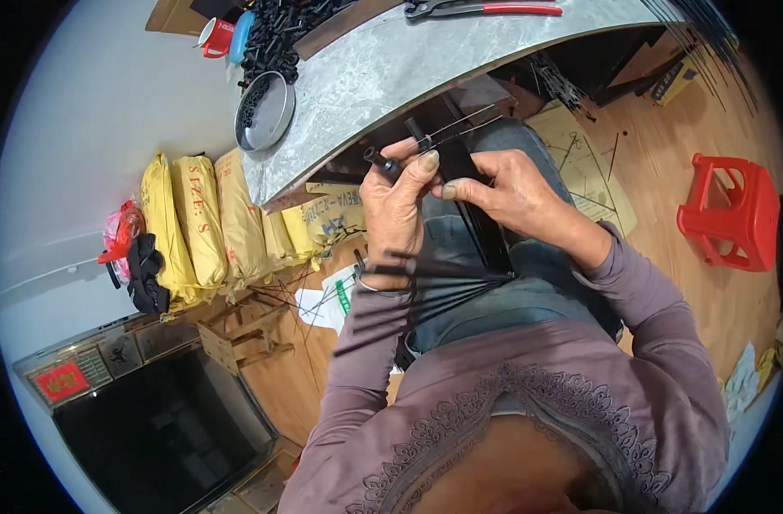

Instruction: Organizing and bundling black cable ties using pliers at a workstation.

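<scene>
Bowl [267, 116] of black parts [252, 101]

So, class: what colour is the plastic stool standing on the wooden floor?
Red. The stool shows in the head view, at the right, beyond the right hand.

Passage hemmed in above, open at right

Upward reach is blocked by the grey table edge [340, 128] and metal bowl [265, 111]; open floor [666, 283] is left at right, short of the red stool [730, 210].

Small black tubular piece [381, 159] pinched at fingertips; thin black rods [460, 128] angled toward table edge.
</scene>
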{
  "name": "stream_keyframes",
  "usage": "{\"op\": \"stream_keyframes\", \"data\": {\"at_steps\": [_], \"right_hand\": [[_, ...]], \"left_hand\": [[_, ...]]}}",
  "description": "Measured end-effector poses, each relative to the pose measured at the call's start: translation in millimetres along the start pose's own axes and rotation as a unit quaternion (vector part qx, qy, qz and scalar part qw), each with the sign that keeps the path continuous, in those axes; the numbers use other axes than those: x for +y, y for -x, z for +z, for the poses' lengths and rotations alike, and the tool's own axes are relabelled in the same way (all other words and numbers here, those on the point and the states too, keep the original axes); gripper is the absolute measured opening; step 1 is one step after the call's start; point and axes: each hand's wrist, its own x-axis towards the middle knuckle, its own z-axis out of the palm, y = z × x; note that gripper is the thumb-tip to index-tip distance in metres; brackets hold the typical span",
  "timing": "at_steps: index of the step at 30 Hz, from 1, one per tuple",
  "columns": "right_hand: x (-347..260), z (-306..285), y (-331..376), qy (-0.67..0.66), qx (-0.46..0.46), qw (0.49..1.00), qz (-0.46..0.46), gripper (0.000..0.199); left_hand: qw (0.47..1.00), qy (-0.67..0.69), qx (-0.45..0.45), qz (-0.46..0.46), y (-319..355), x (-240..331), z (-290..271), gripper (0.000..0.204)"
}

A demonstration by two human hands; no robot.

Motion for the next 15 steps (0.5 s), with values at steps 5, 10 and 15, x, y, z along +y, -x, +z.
{"op": "stream_keyframes", "data": {"at_steps": [5, 10, 15], "right_hand": [[2, -7, -6, 0.048, -0.049, 0.998, -0.004, 0.032], [11, -5, -13, -0.098, -0.11, 0.984, 0.099, 0.039], [30, 6, -14, -0.237, -0.133, 0.958, 0.089, 0.038]], "left_hand": [[1.0, 0.029, 0.004, -0.005, 3, -2, 3, 0.028], [0.997, 0.075, -0.019, -0.014, 3, 0, 1, 0.029], [0.995, 0.091, -0.046, -0.016, 4, -3, -5, 0.029]]}}
